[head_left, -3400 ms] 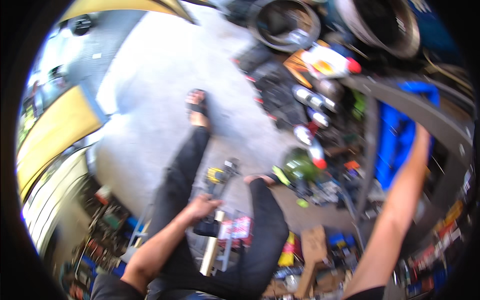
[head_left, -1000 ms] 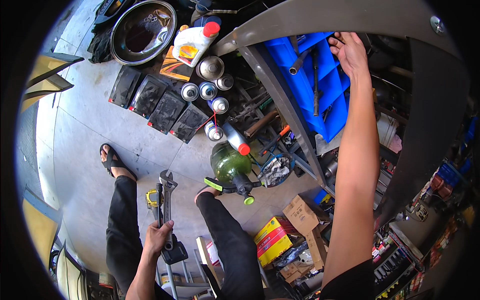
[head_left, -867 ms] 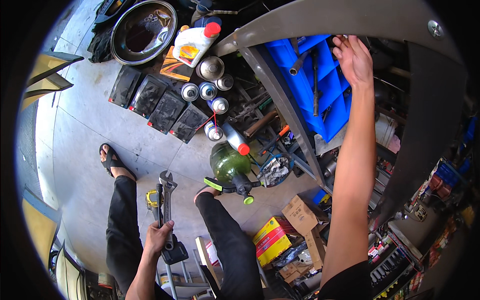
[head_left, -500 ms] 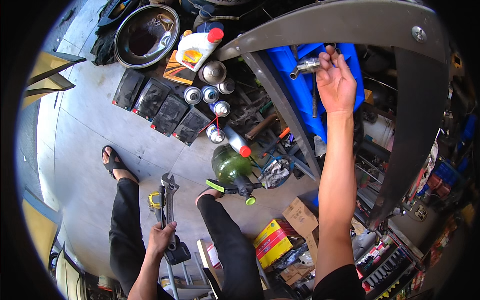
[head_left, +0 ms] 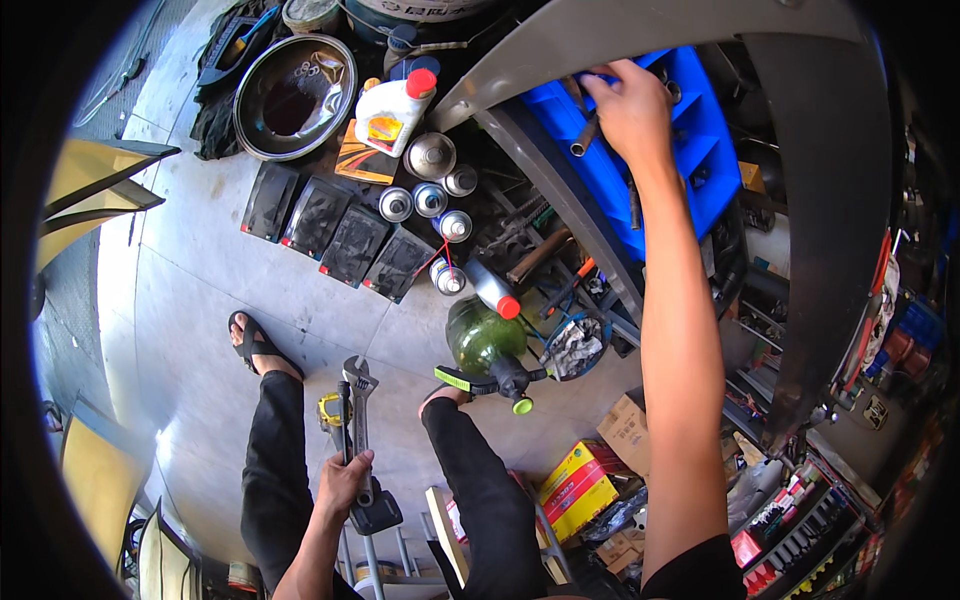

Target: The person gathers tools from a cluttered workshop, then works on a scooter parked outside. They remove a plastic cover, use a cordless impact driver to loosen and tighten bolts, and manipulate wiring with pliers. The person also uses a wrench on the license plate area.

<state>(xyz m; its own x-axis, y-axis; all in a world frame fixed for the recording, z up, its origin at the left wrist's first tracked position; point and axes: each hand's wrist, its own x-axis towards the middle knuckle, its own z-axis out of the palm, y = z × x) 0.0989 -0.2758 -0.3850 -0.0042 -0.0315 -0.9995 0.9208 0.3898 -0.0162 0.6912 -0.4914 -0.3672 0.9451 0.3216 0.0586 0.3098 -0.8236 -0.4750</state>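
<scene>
A pale concrete floor [head_left: 190, 260] fills the left and centre of the frame. A dark metal shelf frame [head_left: 815, 200] arches across the upper right, with a blue divided tray [head_left: 706, 160] inside it. A round metal basin [head_left: 264, 88] sits at upper left; a green pump sprayer [head_left: 484, 338] lies near the centre, its black-and-lime nozzle end pointing down the frame. A yellow-and-red carton [head_left: 578, 490] is at lower centre right. Four black batteries [head_left: 355, 245] form a slanting row above centre left, near a white jug [head_left: 392, 112] with a red cap.

At lower centre left, the left hand [head_left: 344, 482] is wrapped around a yellow-and-black cordless tool [head_left: 376, 514] and an adjustable wrench [head_left: 361, 405], both standing head-up side by side. The right hand [head_left: 636, 108] reaches over the blue divided tray at upper right, fingers bent; its fingertips are partly hidden, so I cannot tell whether it grips anything. Just beside it, at upper centre right, lies a steel tube [head_left: 583, 138]. Smallest are the spray cans [head_left: 430, 200], clustered at upper centre.
</scene>
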